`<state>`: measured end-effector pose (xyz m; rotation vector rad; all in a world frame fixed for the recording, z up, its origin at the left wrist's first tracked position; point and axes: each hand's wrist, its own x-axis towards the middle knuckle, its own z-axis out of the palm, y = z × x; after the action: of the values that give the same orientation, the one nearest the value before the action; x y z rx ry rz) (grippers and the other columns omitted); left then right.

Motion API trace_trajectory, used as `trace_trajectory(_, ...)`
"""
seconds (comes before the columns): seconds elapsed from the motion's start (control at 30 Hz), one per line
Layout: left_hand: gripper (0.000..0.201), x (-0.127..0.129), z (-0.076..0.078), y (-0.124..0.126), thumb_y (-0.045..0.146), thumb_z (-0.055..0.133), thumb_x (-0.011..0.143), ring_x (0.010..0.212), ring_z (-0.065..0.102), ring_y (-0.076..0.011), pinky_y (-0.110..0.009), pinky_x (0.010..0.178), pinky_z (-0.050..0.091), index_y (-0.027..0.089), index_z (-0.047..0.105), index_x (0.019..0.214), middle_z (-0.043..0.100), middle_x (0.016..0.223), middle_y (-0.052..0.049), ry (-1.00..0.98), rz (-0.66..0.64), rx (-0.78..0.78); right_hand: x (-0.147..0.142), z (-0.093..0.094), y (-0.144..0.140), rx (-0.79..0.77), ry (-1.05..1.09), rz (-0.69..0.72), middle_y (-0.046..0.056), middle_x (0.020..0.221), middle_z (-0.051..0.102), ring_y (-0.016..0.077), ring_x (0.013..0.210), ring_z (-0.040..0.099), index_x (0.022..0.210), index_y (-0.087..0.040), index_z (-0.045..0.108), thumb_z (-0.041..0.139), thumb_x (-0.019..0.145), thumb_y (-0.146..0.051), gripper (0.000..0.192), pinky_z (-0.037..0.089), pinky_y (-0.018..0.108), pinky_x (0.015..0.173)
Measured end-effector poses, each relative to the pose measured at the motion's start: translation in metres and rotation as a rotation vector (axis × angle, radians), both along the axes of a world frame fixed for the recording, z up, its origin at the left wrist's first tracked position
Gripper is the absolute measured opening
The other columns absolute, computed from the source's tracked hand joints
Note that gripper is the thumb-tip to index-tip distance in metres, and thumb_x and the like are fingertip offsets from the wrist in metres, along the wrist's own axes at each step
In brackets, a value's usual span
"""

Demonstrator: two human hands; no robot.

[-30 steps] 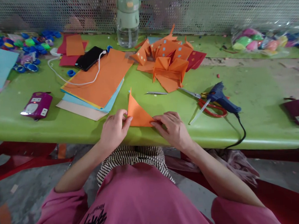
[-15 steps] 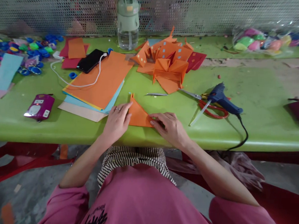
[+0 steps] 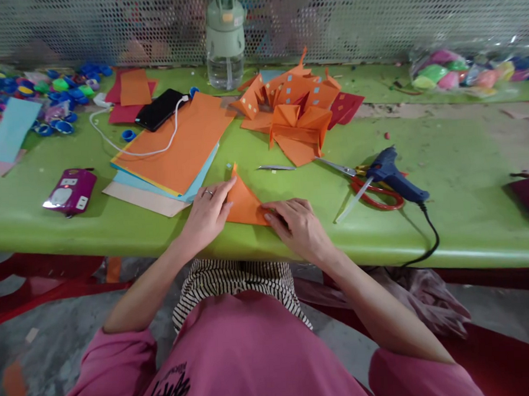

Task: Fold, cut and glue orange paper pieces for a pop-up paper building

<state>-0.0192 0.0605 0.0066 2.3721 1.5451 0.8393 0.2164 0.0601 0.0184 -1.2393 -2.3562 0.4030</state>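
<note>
A folded orange paper [image 3: 246, 206], triangular with a narrow tip pointing away from me, lies near the front edge of the green table. My left hand [image 3: 207, 216], a ring on one finger, grips its left side, index finger along the upper slope and thumb lower down. At the right corner, my right hand [image 3: 299, 227] pinches the paper between thumb and curled fingers. Just beyond the paper lies a thin metal blade [image 3: 276, 167]. Folded orange paper pieces [image 3: 302, 125] with small pale squares are heaped farther back.
A blue glue gun [image 3: 394, 173] and red-handled scissors [image 3: 380, 200] lie to the right. Paper sheets [image 3: 177, 149] with a phone [image 3: 161, 109] on top are left of centre. A water bottle [image 3: 225, 46] stands behind; a purple power strip [image 3: 71, 190] sits left.
The folded paper's upper tip looks narrower, its two points now appearing as one. My right fingers have shifted slightly left along the corner; my left hand stays nearly in place.
</note>
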Motion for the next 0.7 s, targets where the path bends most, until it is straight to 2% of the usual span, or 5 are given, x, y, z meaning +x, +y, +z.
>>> trace_trajectory(0.07,0.052,0.000,0.000,0.000,0.015,0.048,0.098,0.119,0.059,-0.0222,-0.043,0.105,0.046,0.022,0.039,0.149,0.065,0.130,-0.011,0.021,0.000,-0.015,0.000,0.000,0.000,0.003,-0.003,0.001,0.008,0.097,0.077,0.0220,0.088,0.070,0.109,-0.017,0.067,0.044,0.102,-0.030,0.027,0.042,0.039,0.091)
trace_trajectory(0.2,0.040,0.003,0.000,0.000,0.019,0.047,0.099,0.118,0.057,-0.0265,-0.044,0.105,0.046,0.010,0.053,0.138,0.062,0.135,-0.015,0.138,0.050,-0.050,0.000,0.002,-0.001,0.005,-0.009,0.003,0.009,0.096,0.077,0.0220,0.089,0.070,0.109,-0.017,0.068,0.043,0.102,-0.030,0.029,0.043,0.039,0.091)
trace_trajectory(0.47,0.040,0.007,0.014,-0.003,0.022,0.042,0.101,0.118,0.053,-0.0300,-0.048,0.101,0.045,0.013,0.054,0.138,0.055,0.147,-0.010,0.348,0.056,-0.118,-0.001,0.011,0.001,-0.036,-0.073,-0.024,0.011,0.094,0.074,0.0236,0.087,0.067,0.112,-0.016,0.069,0.047,0.101,-0.040,0.034,0.046,0.039,0.086)
trace_trajectory(0.57,0.039,0.007,0.018,0.000,0.021,0.041,0.101,0.120,0.052,-0.0308,-0.048,0.100,0.045,0.013,0.055,0.136,0.056,0.146,-0.010,0.380,0.046,-0.132,-0.014,0.021,0.018,-0.107,-0.120,-0.100,0.014,0.104,0.073,0.0254,0.092,0.067,0.118,-0.014,0.066,0.052,0.098,-0.046,0.040,0.048,0.038,0.083)
trace_trajectory(0.7,0.045,0.008,0.016,0.004,0.019,0.044,0.099,0.121,0.052,-0.0315,-0.049,0.102,0.045,0.013,0.048,0.143,0.057,0.142,-0.014,0.328,0.048,-0.153,-0.046,0.032,0.054,-0.255,-0.109,-0.208,0.014,0.109,0.073,0.0248,0.096,0.069,0.119,-0.011,0.065,0.056,0.096,-0.042,0.040,0.049,0.034,0.083)
